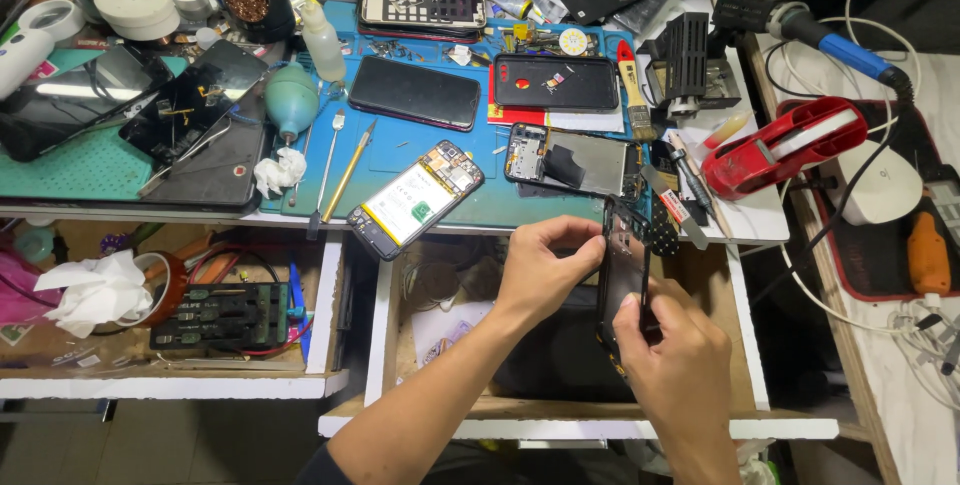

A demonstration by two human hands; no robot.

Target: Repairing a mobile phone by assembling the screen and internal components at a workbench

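Black phone frame (pixel 618 285) pinched at top by left hand (pixel 545 270), lower edge gripped by right hand (pixel 675 355); separating step, probably needing gentle prying next.

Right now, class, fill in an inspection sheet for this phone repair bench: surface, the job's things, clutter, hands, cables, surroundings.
Surface: blue work mat on a white bench.
Job's things: dark phone part held upright over an open drawer.
Clutter: opened phone overhanging the edge, opened phone body, black phone, brush, red tape dispenser, tissue.
Hands: left hand and right hand both grip the part.
Cables: white cable loops at right.
Surroundings: second drawer holds a tool tray.
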